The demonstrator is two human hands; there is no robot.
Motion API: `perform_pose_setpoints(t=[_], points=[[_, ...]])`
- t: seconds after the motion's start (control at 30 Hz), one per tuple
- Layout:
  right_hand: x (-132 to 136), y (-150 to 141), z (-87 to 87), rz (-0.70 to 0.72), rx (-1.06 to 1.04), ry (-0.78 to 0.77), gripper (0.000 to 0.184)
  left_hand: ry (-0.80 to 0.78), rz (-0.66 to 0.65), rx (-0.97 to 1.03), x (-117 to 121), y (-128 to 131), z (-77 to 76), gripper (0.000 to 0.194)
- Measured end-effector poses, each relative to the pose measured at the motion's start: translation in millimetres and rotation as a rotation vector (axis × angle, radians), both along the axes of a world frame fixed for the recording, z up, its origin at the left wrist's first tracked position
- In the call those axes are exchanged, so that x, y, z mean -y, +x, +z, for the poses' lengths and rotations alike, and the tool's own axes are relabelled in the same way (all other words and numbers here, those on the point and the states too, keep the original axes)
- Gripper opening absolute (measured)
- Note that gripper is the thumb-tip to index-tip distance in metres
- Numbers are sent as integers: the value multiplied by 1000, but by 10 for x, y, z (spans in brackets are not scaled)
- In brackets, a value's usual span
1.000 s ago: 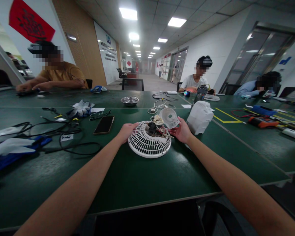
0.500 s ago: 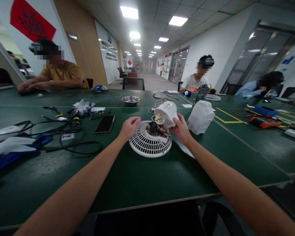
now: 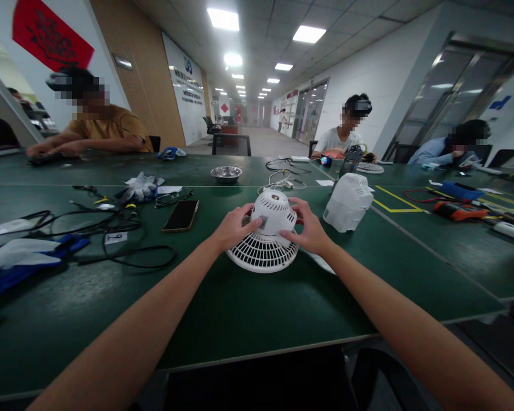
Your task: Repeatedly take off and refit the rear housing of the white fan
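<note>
Cover (image 3: 277, 212) hides middle of grille (image 3: 261, 258); right hand (image 3: 312, 229) partly blocks cover's edge.

Dimly lit — ceiling panels (image 3: 223, 19) glaring white, haze over corridor (image 3: 261, 140), sheen on green tabletop (image 3: 83, 285), edges stretched

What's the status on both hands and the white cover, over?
Left hand and right hand gripping white cover, one each side. Cover above round grille, seating unclear. Nearby: phone left, white housing right.
</note>
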State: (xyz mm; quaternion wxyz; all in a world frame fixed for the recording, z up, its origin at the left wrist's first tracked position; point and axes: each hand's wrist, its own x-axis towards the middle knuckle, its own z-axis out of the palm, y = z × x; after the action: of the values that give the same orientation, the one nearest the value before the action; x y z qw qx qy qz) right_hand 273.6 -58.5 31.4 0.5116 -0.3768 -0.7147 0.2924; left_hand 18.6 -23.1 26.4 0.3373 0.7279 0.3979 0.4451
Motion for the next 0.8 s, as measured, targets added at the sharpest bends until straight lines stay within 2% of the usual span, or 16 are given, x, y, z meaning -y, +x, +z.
perform_pose_setpoints(t=[0.17, 0.33, 0.6, 0.7, 0.8], points=[[-29, 32, -7, 45, 95, 18, 77, 151, -13, -217, -18, -37, 16, 57], [-33, 85, -23, 120, 177, 46, 78, 205, -91, -353, -2, -63, 68, 55], [4, 71, 5, 91, 178, -24, 79, 180, -101, -415, -14, -55, 64, 55], [5, 66, 24, 78, 199, 2, 75, 172, -109, -439, -4, -53, 68, 54], [11, 58, 40, 68, 231, 32, 74, 149, -107, -366, 7, -50, 65, 51]])
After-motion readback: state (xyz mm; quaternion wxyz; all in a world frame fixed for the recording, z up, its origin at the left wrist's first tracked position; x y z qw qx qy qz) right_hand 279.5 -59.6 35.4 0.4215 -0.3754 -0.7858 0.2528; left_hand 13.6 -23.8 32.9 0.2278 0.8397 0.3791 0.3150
